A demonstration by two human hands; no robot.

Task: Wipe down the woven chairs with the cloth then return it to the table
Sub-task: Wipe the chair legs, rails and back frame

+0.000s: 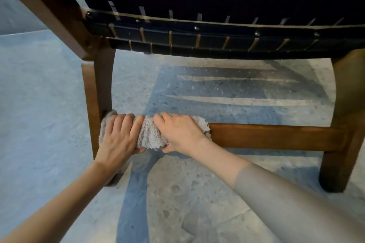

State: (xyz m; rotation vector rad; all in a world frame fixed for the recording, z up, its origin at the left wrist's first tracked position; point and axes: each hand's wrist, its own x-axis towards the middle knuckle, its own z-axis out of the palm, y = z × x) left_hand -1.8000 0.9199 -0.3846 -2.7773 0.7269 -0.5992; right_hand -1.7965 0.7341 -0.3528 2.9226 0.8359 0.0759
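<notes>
The woven chair [197,6] rises above and beyond both grips, its dark strapped seat overhead. A hard pull along the frame could, I judge, make the whole chair skid on the smooth floor [39,104] or tip toward the person, since nothing in view braces it. The lower wooden rail [276,136] runs out to the right of the grips, bare; a stroke that ends short would leave that stretch unwiped. The chair leg [98,89] stands just left of the left grip, touching the cloth's end, so a push leftward risks jamming knuckles into the joint. The grey cloth [150,134] is wrapped over the rail, bunched under and between both grips, with a fold sagging just below them. Bunched this thick, it may ride over the rail's edges instead of cleaning them, and the sagging fold could drag on the floor and pick up grit. The left grip [118,136] is clenched round cloth and rail together, fingers over the top and thumb beneath; the right grip [181,134], just beside it, grasps the same way. If either one slackens mid-stroke, the cloth could slide off the rail and drop. The surface it must return to is out of view
</notes>
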